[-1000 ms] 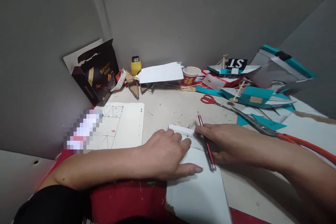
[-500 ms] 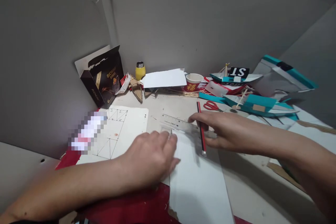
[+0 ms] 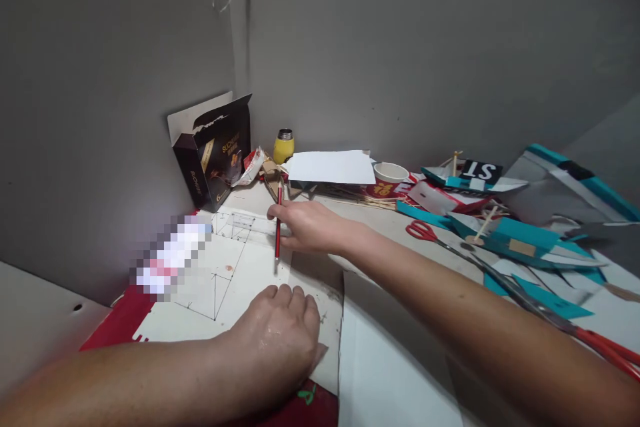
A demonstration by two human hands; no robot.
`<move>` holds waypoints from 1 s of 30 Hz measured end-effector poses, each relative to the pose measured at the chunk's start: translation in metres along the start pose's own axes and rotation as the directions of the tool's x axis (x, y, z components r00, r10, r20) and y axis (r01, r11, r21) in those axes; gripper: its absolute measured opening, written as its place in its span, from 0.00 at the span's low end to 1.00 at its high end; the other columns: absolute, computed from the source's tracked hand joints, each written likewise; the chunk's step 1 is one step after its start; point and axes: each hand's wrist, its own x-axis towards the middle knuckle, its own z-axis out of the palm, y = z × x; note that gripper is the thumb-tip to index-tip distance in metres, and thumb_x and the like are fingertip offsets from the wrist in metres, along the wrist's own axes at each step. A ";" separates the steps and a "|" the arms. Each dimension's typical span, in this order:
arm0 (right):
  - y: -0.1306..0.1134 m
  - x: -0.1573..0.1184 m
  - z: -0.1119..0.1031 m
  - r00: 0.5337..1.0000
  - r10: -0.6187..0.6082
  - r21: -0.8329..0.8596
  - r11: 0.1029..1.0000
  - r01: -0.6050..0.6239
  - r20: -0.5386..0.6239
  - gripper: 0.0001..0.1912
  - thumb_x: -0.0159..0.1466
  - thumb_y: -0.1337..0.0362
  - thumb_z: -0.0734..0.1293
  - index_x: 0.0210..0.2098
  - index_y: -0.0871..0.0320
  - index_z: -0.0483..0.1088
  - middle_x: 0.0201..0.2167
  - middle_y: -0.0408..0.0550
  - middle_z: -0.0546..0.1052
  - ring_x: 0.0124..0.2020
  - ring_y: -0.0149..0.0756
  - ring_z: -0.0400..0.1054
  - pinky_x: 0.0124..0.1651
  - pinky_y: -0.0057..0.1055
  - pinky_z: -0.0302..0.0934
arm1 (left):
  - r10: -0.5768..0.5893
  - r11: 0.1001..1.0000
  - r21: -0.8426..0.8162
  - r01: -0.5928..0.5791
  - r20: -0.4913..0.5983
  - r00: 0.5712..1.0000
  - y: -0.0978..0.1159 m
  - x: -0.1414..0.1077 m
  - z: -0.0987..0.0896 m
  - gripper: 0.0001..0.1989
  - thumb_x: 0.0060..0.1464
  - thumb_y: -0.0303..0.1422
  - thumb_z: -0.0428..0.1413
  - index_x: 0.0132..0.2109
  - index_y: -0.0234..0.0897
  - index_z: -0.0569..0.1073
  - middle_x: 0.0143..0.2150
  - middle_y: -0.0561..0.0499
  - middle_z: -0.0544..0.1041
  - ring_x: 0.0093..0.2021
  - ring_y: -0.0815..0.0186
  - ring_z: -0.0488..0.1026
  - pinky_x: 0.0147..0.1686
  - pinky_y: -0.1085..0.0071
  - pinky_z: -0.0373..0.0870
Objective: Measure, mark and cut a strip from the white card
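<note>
Over the sheet with pencil-drawn lines (image 3: 200, 280), my right hand (image 3: 310, 223) is closed round a red-and-black pencil (image 3: 279, 230), which crosses its fingers. The same hand grips the end of a clear ruler (image 3: 243, 222), which lies over the drawn figure at the sheet's top. My left hand (image 3: 283, 330) rests palm down near the sheet's lower right, fingers curled in a loose fist with nothing showing in them. To the right of it lies a blank white board (image 3: 390, 353), partly under my right forearm.
A dark box (image 3: 220, 160) stands at the back left near a yellow jar (image 3: 284, 147). Along the back are a white card (image 3: 330, 167) and a paper cup (image 3: 391, 177). Red-handled scissors (image 3: 423, 231) and teal model boats (image 3: 530, 243) lie to the right. A blurred bright object (image 3: 167, 257) is at left.
My right hand has moved left with the pencil and ruler, from the white board onto the drawn sheet. My left hand has come off the board's edge. The view has shifted somewhat.
</note>
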 end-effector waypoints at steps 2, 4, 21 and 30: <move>0.000 0.015 0.008 1.000 -0.006 0.009 1.000 0.006 -0.009 0.20 0.59 0.62 0.65 0.50 0.59 0.67 0.42 0.55 0.77 0.38 0.44 0.71 0.32 0.32 0.52 | -0.032 0.999 0.001 0.032 0.008 0.999 -0.003 0.001 0.005 0.21 0.62 0.38 0.51 0.52 0.23 0.72 0.43 0.35 0.79 0.44 0.50 0.76 0.39 0.59 0.76; 0.000 0.025 0.015 1.000 -0.008 0.019 1.000 0.008 -0.014 0.20 0.59 0.62 0.65 0.50 0.59 0.68 0.42 0.55 0.77 0.38 0.45 0.71 0.32 0.32 0.52 | -0.054 0.999 -0.004 0.054 0.012 0.998 -0.005 0.001 0.011 0.22 0.62 0.38 0.51 0.54 0.23 0.72 0.47 0.33 0.78 0.49 0.47 0.76 0.41 0.58 0.76; -0.002 0.052 0.040 0.998 -0.022 0.086 0.996 0.027 -0.054 0.17 0.59 0.63 0.65 0.48 0.57 0.68 0.43 0.52 0.78 0.39 0.42 0.71 0.33 0.31 0.51 | -0.156 0.984 -0.069 0.166 0.129 0.979 -0.009 -0.003 0.031 0.35 0.61 0.48 0.49 0.64 0.24 0.62 0.61 0.18 0.64 0.61 0.29 0.61 0.49 0.43 0.70; -0.001 0.054 0.045 0.996 -0.021 0.135 0.990 0.032 -0.085 0.15 0.59 0.64 0.65 0.46 0.57 0.70 0.41 0.52 0.79 0.41 0.44 0.71 0.33 0.31 0.52 | -0.142 0.985 -0.070 0.157 0.181 0.973 -0.009 -0.001 0.030 0.35 0.62 0.48 0.48 0.65 0.23 0.61 0.62 0.17 0.61 0.62 0.28 0.59 0.49 0.43 0.70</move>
